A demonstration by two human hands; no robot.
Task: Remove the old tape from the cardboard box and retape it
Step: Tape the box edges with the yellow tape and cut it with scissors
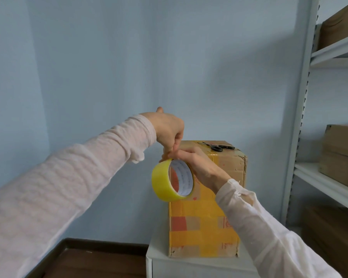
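Observation:
A tall cardboard box (205, 223) with yellow tape bands across its front stands on a white stand. In front of its upper left corner I hold up a roll of yellow tape (165, 182). My right hand (201, 167) grips the roll from the right, fingers through its core. My left hand (169, 130) reaches down from above and pinches at the top edge of the roll, where the tape end lies. Black scissors (219, 147) lie on the box's top.
The white stand (189, 265) carries the box beside a blue wall. A white metal shelving unit (301, 121) rises at the right, holding several brown cardboard boxes (342, 157). Dark wooden floor (92, 263) shows at the lower left.

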